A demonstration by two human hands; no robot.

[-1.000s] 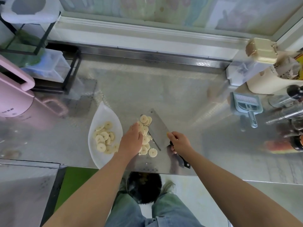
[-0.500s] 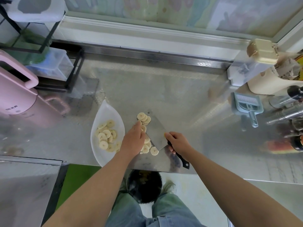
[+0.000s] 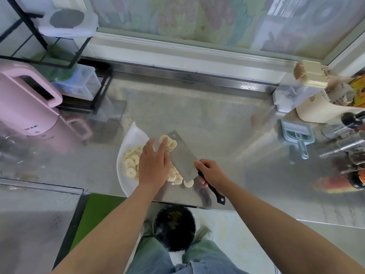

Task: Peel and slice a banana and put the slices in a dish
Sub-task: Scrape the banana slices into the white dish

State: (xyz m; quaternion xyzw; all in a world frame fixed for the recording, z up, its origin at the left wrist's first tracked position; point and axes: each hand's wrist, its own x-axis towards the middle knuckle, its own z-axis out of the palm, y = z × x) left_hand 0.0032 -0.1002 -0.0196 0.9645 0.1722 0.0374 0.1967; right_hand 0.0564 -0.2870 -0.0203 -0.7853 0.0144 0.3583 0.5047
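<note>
A white leaf-shaped dish (image 3: 134,133) lies on the steel counter and holds several banana slices (image 3: 130,162). Just right of it, more banana slices (image 3: 170,142) lie on the broad blade of a cleaver (image 3: 182,158), and others sit beside the blade's near edge. My right hand (image 3: 212,172) grips the cleaver's black handle. My left hand (image 3: 153,165), with its fingers straight, rests against the slices at the blade's left side, partly over the dish's right edge. The slices under that hand are hidden.
A pink kettle (image 3: 25,107) and a black wire rack (image 3: 59,62) stand at the left. Containers, a small blue dustpan (image 3: 296,135) and bottles crowd the right side. A black bin (image 3: 173,226) sits on the floor below the counter edge.
The cleaver has moved left toward the dish, carrying slices. My left hand shifted with it and its fingers have spread along the blade.
</note>
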